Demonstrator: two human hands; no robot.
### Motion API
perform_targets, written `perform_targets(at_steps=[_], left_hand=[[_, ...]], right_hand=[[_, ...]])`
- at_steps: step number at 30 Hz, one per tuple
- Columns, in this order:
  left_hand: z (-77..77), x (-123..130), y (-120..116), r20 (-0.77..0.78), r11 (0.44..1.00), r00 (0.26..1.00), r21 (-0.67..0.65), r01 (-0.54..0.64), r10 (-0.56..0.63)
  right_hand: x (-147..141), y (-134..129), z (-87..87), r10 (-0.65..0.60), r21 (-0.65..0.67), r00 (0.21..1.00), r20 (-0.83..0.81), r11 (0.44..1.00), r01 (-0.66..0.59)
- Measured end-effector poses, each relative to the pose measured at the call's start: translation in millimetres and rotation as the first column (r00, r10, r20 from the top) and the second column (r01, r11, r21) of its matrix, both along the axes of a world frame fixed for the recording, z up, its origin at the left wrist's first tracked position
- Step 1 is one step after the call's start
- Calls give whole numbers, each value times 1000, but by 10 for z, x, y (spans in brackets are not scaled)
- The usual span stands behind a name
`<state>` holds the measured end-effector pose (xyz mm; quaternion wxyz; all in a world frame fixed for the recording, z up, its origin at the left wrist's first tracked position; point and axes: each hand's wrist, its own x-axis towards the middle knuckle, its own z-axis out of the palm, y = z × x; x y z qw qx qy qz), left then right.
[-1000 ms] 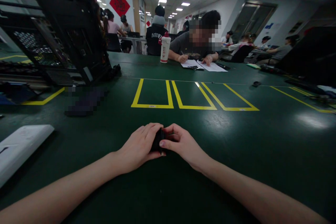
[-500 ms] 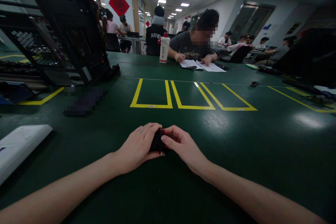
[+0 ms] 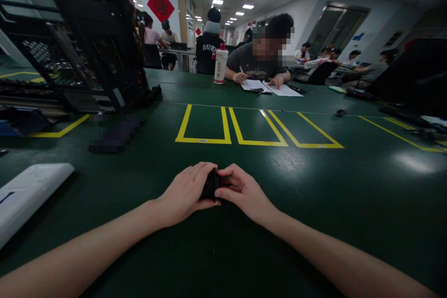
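Note:
A small black object sits between my two hands, low over the green table. My left hand is wrapped round its left side, with the fingers over the top and the thumb below. The fingertips and thumb of my right hand pinch its right side, at a thin upright rim. The palm of my left hand hides much of the object, so its full shape is unclear.
Yellow tape outlines mark the table ahead. A black computer case stands at the left, near a white box. Across the table a person writes on papers beside a white bottle. A small dark item lies right.
The view has shifted slightly. My right thumb has moved a little against the black object's rim, and both hands still hold it in nearly the same place.

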<state>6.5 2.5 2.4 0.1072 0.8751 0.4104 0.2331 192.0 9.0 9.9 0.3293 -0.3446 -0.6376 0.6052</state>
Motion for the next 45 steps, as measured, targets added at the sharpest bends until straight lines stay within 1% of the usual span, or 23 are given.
perform_targets(at_steps=[2,7,14,18,20,23,25,28,31,34,38,41,45], left_hand=[[3,-2,-3,-4,1000,1000,5,5,-5],[33,-1,-13,-3,1000,1000,-5,6,-6],[66,3,-31,14,999,999,-2,34,-34],[129,7,-54,-22,999,999,-22,47,-47],[158,7,-60,-33,999,999,-41,22,-24],[167,6,-57,-7,999,1000,-48,6,-6],[161,4,-51,11,998,999,-50,35,-35],[169,2,-46,21,992,997,-96,81,-80],[202,-2,-49,30,988,996,-126,92,-89],[229,-7,-50,33,986,994,-128,107,-103],[218,-9,-39,32,988,995,-121,98,-95],[190,-15,-32,38,990,994,-99,104,-101],[167,-25,-32,38,990,994,-90,104,-101]], right_hand=[[4,0,-12,16,-32,999,-27,999,-17],[1,-14,24,11,-7,999,-35,1000,-12],[8,-36,69,-17,-7,999,47,1000,17],[3,-41,45,16,-31,999,37,999,-15],[-3,-37,33,21,-28,1000,22,999,-20],[-7,-29,30,11,-14,1000,6,1000,-11],[-7,-28,36,18,-13,1000,-2,1000,-18],[-4,-35,44,35,-32,999,-22,999,-35],[-1,-41,44,54,-55,997,-55,997,-57],[0,-34,48,32,-57,998,-61,998,-35],[-8,-21,62,12,-79,999,-34,997,-14],[-10,-24,65,-3,-68,1000,-4,998,3],[7,-37,49,61,-44,998,-15,997,-61]])
